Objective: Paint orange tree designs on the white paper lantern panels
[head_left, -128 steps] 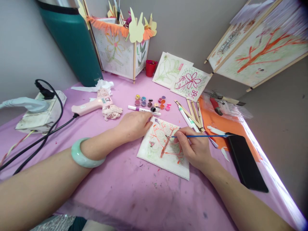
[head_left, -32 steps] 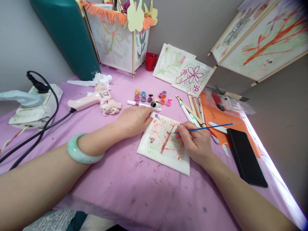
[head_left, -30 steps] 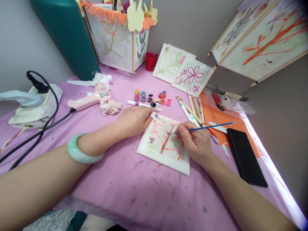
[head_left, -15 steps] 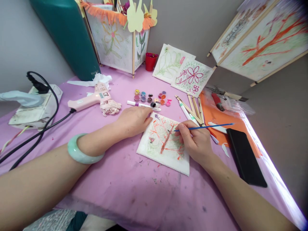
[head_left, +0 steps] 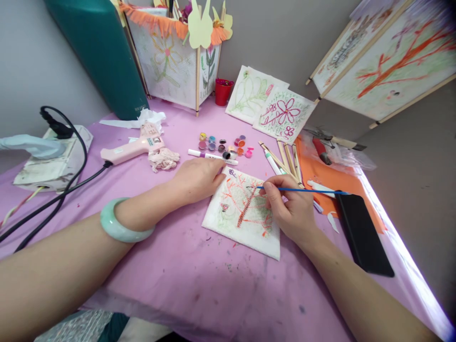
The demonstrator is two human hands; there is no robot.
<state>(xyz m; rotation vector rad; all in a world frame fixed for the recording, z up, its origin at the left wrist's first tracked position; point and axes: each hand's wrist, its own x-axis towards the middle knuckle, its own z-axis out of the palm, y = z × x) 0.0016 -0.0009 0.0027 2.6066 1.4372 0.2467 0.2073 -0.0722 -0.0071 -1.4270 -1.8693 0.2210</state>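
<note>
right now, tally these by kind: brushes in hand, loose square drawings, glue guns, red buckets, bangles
Held paintbrush: 1
Loose drawings: 3
Glue gun: 1
Red bucket: 1
Bangle: 1
Total: 7

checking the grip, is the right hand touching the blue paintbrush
Touching: the head view shows the blue paintbrush pinched in the right hand, emerging on both sides.

Painted square rough, matt — bangle smooth, glossy — sticks bare wood, bottle matt
</note>
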